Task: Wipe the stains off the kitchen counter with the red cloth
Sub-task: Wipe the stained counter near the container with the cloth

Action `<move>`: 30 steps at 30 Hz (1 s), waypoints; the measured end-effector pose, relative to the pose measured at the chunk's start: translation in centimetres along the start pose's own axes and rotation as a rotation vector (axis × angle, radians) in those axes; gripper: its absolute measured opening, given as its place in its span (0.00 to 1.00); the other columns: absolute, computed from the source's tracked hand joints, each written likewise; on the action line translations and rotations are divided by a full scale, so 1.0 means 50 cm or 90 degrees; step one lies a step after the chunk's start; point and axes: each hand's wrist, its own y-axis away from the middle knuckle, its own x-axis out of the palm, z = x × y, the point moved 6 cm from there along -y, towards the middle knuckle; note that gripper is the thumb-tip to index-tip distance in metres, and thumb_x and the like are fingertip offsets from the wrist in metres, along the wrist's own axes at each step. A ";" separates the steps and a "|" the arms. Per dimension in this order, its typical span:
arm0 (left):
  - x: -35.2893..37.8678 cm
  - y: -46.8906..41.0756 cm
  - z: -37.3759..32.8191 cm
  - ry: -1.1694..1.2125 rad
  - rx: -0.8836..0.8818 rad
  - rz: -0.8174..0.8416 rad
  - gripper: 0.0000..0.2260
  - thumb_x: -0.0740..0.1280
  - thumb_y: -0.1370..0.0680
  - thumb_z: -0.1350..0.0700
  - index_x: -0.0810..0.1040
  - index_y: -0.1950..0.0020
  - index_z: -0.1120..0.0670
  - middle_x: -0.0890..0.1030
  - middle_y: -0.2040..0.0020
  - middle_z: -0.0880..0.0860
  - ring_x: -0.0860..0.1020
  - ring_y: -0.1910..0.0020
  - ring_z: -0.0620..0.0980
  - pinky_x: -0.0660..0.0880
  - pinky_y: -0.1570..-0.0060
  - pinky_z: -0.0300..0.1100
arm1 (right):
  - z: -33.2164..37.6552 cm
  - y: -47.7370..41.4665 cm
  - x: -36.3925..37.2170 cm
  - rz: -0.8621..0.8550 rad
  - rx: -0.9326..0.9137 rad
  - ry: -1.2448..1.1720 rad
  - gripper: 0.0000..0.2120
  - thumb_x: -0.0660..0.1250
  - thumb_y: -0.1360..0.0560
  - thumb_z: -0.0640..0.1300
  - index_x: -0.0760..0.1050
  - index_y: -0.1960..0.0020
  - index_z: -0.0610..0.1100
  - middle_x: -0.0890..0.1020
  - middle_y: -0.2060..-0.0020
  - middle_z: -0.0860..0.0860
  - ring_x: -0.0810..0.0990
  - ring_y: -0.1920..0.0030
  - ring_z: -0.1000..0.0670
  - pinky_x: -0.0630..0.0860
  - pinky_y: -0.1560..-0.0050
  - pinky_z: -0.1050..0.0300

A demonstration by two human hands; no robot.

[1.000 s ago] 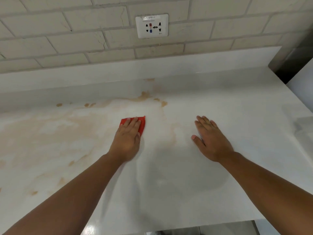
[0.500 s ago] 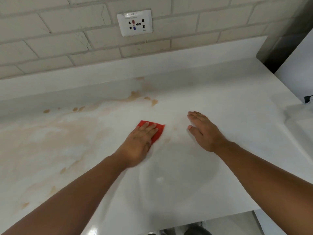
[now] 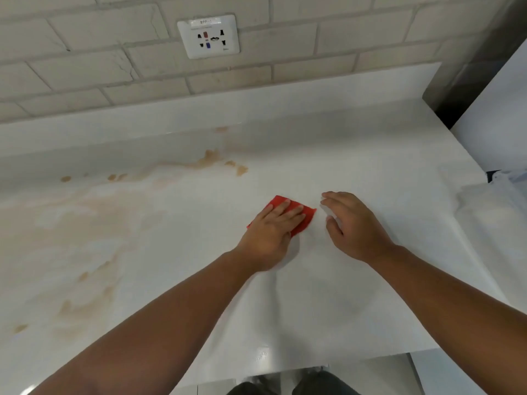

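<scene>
While pressing red cloth (image 3: 306,220) flat with straight-fingered left hand (image 3: 268,233), rests relaxed right hand (image 3: 356,228) on kitchen counter (image 3: 370,155) at cloth's three o'clock.

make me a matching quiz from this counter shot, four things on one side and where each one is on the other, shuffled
Column 1
1 red cloth
2 right hand
3 wall socket
4 brown stains

Column 2
a on the brick wall
b under the left hand
c along the back and left of the counter
d on bare counter, just right of the red cloth

Pairs: 1-b, 2-d, 3-a, 4-c
</scene>
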 end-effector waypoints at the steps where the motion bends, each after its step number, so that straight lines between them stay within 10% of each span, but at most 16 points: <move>1: 0.002 0.025 -0.004 0.019 0.018 -0.003 0.24 0.53 0.20 0.56 0.65 0.23 0.48 0.64 0.23 0.45 0.53 0.21 0.46 0.48 0.23 0.46 | -0.002 0.001 0.002 0.023 -0.007 0.007 0.18 0.62 0.26 0.40 0.77 0.38 0.36 0.78 0.38 0.41 0.74 0.36 0.43 0.70 0.33 0.47; 8: -0.030 0.210 0.085 0.055 -0.104 -0.094 0.22 0.54 0.21 0.55 0.70 0.27 0.51 0.65 0.23 0.46 0.57 0.22 0.47 0.55 0.24 0.51 | -0.010 0.014 0.023 0.134 -0.035 0.038 0.22 0.61 0.24 0.48 0.73 0.34 0.38 0.74 0.33 0.44 0.69 0.31 0.44 0.65 0.29 0.47; 16: -0.027 0.218 0.085 -0.037 -0.474 -0.160 0.29 0.45 0.21 0.49 0.55 0.20 0.53 0.53 0.19 0.51 0.47 0.20 0.53 0.42 0.23 0.49 | -0.005 0.053 0.008 0.149 -0.049 0.027 0.23 0.58 0.23 0.48 0.71 0.32 0.37 0.73 0.32 0.43 0.67 0.29 0.44 0.63 0.27 0.48; 24: 0.058 0.107 -0.150 -0.043 -0.215 -0.063 0.26 0.45 0.19 0.48 0.55 0.20 0.48 0.53 0.20 0.47 0.45 0.20 0.49 0.43 0.23 0.51 | -0.008 0.083 0.006 0.157 -0.028 0.030 0.27 0.53 0.22 0.52 0.70 0.29 0.39 0.71 0.29 0.45 0.64 0.27 0.46 0.60 0.26 0.47; 30: 0.022 0.234 -0.055 -0.047 -0.145 -0.089 0.23 0.55 0.18 0.52 0.65 0.23 0.53 0.63 0.22 0.53 0.56 0.21 0.52 0.51 0.23 0.50 | -0.002 0.073 0.009 0.172 -0.036 0.034 0.28 0.51 0.23 0.54 0.69 0.29 0.39 0.70 0.29 0.45 0.63 0.26 0.45 0.57 0.25 0.46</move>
